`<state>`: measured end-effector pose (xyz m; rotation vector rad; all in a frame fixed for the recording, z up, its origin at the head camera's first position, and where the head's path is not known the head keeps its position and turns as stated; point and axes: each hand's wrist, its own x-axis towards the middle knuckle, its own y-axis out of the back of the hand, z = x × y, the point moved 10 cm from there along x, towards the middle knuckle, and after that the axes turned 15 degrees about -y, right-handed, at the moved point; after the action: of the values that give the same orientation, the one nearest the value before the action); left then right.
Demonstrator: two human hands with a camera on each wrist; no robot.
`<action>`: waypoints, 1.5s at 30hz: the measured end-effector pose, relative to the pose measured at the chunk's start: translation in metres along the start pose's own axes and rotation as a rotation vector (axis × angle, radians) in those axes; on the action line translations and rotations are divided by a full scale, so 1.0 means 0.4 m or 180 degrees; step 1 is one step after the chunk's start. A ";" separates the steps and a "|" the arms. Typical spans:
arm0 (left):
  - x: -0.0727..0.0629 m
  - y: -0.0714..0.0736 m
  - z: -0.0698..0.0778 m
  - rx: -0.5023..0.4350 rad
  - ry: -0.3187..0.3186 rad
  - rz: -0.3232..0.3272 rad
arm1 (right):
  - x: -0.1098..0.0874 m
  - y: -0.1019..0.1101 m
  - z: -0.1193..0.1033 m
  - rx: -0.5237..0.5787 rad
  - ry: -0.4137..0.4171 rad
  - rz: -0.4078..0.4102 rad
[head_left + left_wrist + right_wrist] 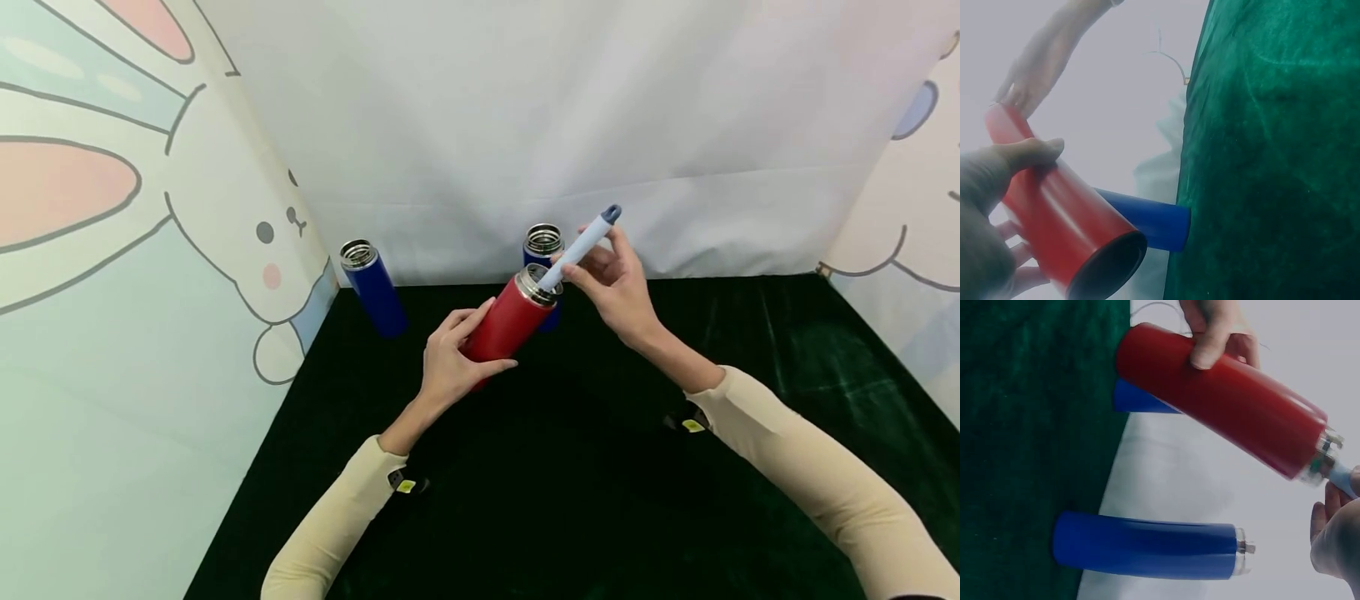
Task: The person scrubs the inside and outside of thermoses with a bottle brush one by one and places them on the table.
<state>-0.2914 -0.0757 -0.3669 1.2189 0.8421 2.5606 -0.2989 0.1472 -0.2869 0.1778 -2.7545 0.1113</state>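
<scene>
Red-coated metal, by the look of it, makes the steel-necked flask [510, 321] stiff, moderately light if it is hollow, and perhaps a little slippery along its smooth wall. The middle of the body seems the surest hold, and the left hand [450, 358] has its grip clamped there, thumb on one side and fingers round the other. The flask is held up over the green-covered bench [600, 467], in front of the right-hand blue flask [543, 240] as the head view sees it; its long axis leans, with the open mouth up to the right and the dark base down to the left. Pinched by the right hand [618, 287], a pale-blue stick [577, 252] enters that mouth. It should be light and rigid, and best held on the shaft just above the rim, where the fingers are; its far end is hidden inside. The shaft roughly carries on the flask's line, though slanting more sideways, and its dark looped tip [612, 213] points up and right. Another blue flask [380, 296] stands uncapped at the left.
</scene>
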 end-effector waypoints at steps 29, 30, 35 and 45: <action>-0.020 -0.006 -0.010 0.0265 -0.0008 0.0059 | -0.007 0.012 -0.011 0.0274 0.0198 -0.0324; -0.020 -0.011 -0.007 0.0248 -0.0015 0.0042 | -0.010 0.000 -0.013 0.0057 0.0210 -0.0372; -0.013 -0.024 0.015 0.0282 -0.0117 0.0072 | -0.014 -0.039 -0.015 -0.0602 0.0285 -0.0485; -0.017 0.019 0.022 0.0421 -0.0194 0.0099 | 0.000 0.054 -0.011 0.0675 0.0207 0.0029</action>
<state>-0.2796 -0.0810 -0.3627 1.3503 1.0008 2.5124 -0.3001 0.1688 -0.2841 0.2140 -2.6750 0.4048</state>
